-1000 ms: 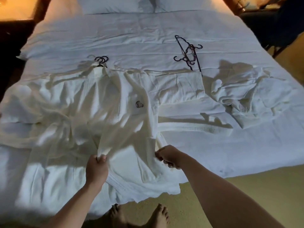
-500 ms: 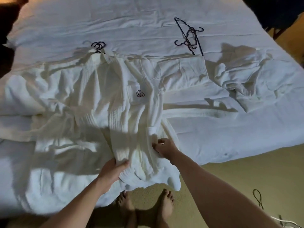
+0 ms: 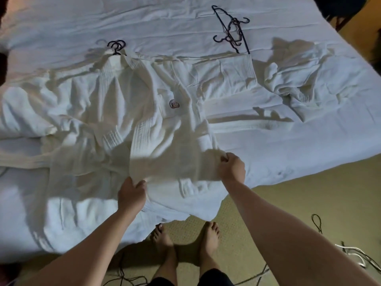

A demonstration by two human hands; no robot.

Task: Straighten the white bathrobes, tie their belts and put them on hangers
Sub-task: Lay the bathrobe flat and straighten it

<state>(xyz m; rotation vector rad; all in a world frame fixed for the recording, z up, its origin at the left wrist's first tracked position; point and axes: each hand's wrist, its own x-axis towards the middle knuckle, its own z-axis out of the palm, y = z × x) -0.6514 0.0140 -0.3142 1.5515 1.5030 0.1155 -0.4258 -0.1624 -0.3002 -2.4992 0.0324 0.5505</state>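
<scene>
Across the bed (image 3: 206, 27) we are gripping the bathrobe (image 3: 165, 124) front with left hand (image 3: 132, 193) and right hand (image 3: 232, 168), both closed on cloth, stretching it flat.

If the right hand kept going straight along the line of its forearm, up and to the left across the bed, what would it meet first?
Probably the bathrobe itself: the right hand already grips its front panel, so the lifted cloth and then the embroidered logo lie ahead. Depth is unclear.
</scene>
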